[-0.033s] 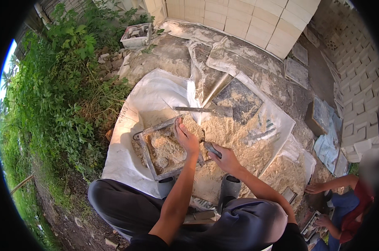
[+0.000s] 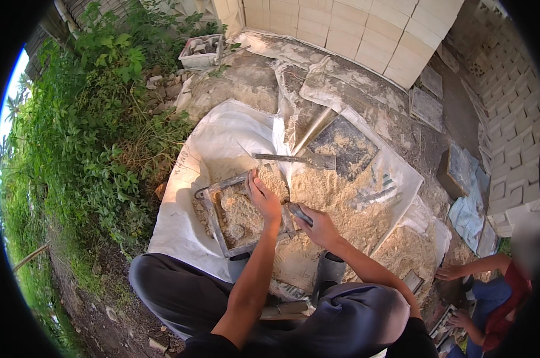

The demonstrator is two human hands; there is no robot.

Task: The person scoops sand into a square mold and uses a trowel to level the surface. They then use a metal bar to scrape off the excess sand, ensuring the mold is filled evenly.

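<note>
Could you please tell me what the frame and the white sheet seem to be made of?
Frame: likely metal, dull grey, from its slim straight bars; dust leaves wood possible. White sheet: probably woven plastic, mostly matte, from its stiff creases.

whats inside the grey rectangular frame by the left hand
Inside the grey rectangular frame: pale, lumpy, sandy material and a small, round, greyish piece. The bare left hand and forearm hide part of the inside; anything beneath the material is covered.

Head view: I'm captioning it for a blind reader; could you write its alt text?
The right hand grips a tool while the open left hand lies over a frame holding pale powder. A white sheet lies beneath; plants fill the left, and another person is at lower right.
</note>
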